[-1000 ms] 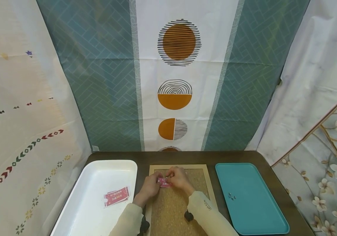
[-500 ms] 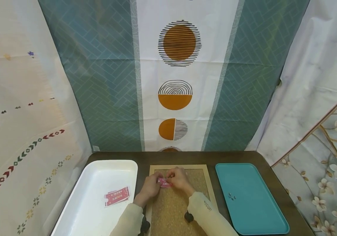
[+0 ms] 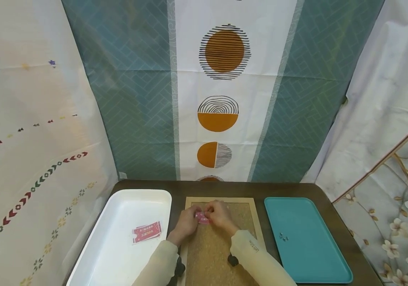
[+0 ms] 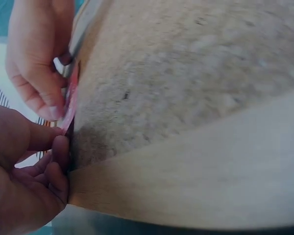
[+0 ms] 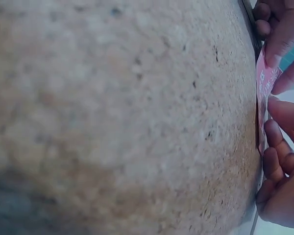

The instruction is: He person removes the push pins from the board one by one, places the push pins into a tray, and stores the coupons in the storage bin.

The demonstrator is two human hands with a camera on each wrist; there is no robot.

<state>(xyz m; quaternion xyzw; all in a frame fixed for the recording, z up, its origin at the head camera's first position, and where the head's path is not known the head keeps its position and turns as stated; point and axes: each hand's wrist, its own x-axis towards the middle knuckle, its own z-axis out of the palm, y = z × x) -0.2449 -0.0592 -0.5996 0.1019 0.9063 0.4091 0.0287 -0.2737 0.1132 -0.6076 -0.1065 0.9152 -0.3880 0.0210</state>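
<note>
A pink paper coupon (image 3: 202,218) with pale print is held at the upper part of a wood-framed cork board (image 3: 222,254). My left hand (image 3: 186,223) pinches its left end; in the left wrist view, thumb and fingertips meet at the coupon's edge (image 4: 70,110). Across from it my right hand (image 3: 222,217) has its curled fingertips on the coupon's right part, covering that end. I cannot tell whether something small sits between the right fingertips. In the right wrist view the coupon (image 5: 264,83) stands edge-on along the cork, between both hands' fingers.
On the left stands a white tray (image 3: 118,246) with more pink coupons (image 3: 147,232) lying overlapped. A teal tray (image 3: 314,242) on the right bears several tiny metallic pieces (image 3: 283,237). The dark table (image 3: 182,186) ends at a patterned cloth backdrop (image 3: 218,119).
The head view has turned slightly left, so the whole scene sits a little farther right. Both hands stay at the coupon with hardly any change in pose.
</note>
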